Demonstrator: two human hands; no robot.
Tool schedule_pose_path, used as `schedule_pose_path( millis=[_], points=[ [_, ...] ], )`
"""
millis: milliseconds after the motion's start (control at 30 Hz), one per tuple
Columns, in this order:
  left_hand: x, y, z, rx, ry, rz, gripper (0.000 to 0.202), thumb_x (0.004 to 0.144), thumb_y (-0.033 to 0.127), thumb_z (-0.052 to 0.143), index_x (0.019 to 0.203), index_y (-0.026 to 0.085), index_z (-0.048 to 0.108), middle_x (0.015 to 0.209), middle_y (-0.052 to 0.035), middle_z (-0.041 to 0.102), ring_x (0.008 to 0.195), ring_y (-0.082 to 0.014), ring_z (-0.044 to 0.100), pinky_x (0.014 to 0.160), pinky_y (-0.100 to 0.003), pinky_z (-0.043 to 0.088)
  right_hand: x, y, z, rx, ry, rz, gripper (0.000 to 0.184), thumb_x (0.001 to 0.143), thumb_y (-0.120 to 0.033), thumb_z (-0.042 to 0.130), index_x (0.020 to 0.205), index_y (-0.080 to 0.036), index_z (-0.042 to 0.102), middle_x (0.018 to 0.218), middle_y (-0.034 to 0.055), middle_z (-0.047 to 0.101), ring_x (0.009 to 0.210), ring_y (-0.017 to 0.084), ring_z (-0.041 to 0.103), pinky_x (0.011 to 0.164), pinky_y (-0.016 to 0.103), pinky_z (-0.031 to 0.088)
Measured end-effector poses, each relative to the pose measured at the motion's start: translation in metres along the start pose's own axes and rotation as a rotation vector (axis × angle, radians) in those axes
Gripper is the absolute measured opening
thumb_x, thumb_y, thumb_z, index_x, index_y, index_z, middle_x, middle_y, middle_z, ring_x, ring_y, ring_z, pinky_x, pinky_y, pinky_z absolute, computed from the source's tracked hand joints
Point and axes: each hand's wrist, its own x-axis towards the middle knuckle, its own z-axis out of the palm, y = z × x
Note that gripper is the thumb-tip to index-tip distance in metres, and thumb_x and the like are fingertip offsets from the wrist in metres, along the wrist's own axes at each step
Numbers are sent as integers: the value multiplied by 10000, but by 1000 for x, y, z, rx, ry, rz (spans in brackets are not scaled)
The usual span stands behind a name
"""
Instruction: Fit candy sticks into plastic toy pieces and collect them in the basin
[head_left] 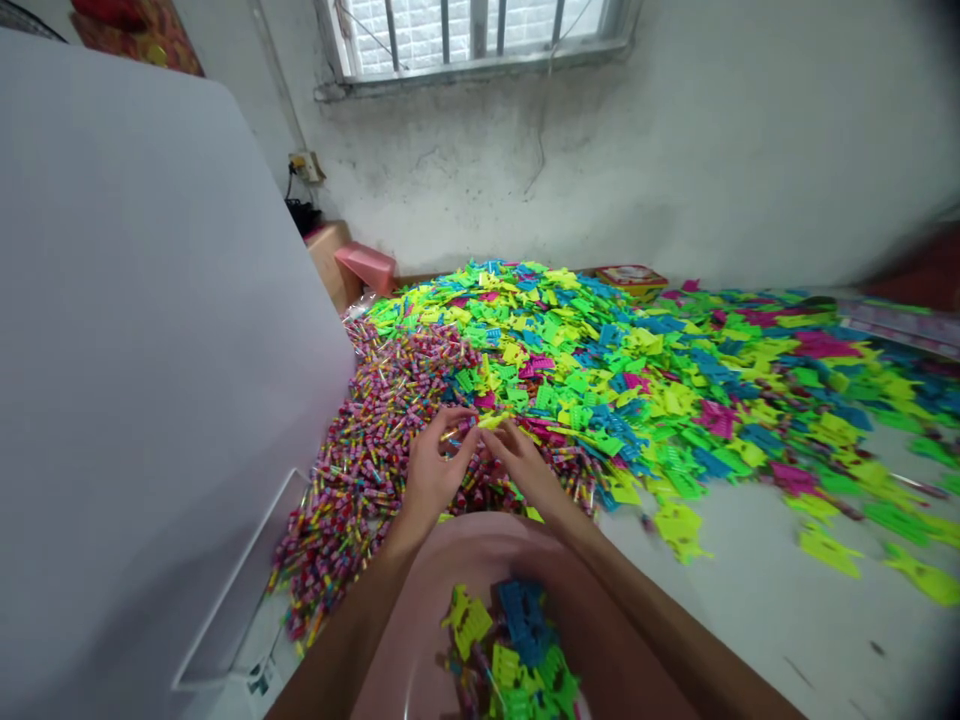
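My left hand (439, 465) and my right hand (525, 465) meet above the heaps, just beyond the rim of a pink tub (487, 527). Between their fingertips is a small flat yellow plastic piece (493, 421), pinched from both sides. Its exact shape is partly covered by the fingers. Inside the tub lie several flat cut-out pieces in yellow, blue (525, 615) and green, with a few small wrapped tubes among them. Behind my left hand spreads a heap of small pink-and-yellow wrapped tubes (375, 440). A large pile of bright plastic pieces (555, 330) rises beyond my right hand.
A tall white panel (165, 330) stands close on the left. Loose plastic pieces lie across the pale floor (697, 600) at right. Against the back wall are a pink container (367, 267) and a yellow-and-red box (634, 280), below a barred window (480, 35).
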Motion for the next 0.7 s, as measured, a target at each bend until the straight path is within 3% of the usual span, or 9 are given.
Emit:
schedule_pose_path(
  millis=[133, 233, 333, 433, 567, 700],
  points=[
    [1, 8, -2, 49, -47, 50, 204, 858, 328, 705, 1035, 229, 729, 1067, -67, 734, 1039, -231, 679, 892, -297, 544, -2, -2, -1, 93, -32, 28, 508, 895, -653, 535, 1152, -233, 662, 863, 47, 696, 719, 207, 673, 500, 266, 535],
    [0, 11, -1, 71, -112, 67, 138, 839, 314, 727, 945, 236, 768, 979, -59, 751, 965, -230, 691, 935, -322, 520, -2, -4, -3, 130, 41, -6, 560, 868, -587, 630, 1330, -278, 559, 867, 15, 694, 663, 183, 662, 521, 272, 539],
    [0, 5, 2, 74, -64, 40, 187, 886, 333, 679, 1028, 228, 741, 995, -68, 748, 948, -225, 693, 919, -324, 517, -3, -5, -4, 137, 122, -54, 626, 839, -514, 699, 1396, -316, 494, 864, -12, 692, 629, 163, 641, 568, 280, 547],
    [2, -4, 3, 54, 23, 0, 222, 898, 371, 661, 1046, 208, 695, 982, -72, 730, 949, -218, 684, 875, -302, 528, -2, -5, -5, 83, 183, -99, 526, 789, -481, 757, 1252, -280, 608, 899, 7, 710, 726, 186, 662, 656, 300, 562],
    [3, -6, 0, 31, 38, -21, 223, 906, 401, 640, 968, 200, 715, 988, -74, 718, 949, -210, 678, 807, -267, 540, 0, -6, -3, 40, 179, -118, 389, 732, -534, 783, 933, -218, 679, 919, 49, 732, 811, 237, 690, 688, 336, 578],
    [1, -3, 2, 19, 40, -27, 214, 893, 384, 663, 1007, 206, 698, 1021, -74, 711, 977, -208, 680, 805, -263, 551, -1, -7, -2, 14, 144, -143, 366, 748, -541, 761, 896, -223, 656, 898, 36, 716, 811, 229, 694, 680, 328, 582]
  ],
)
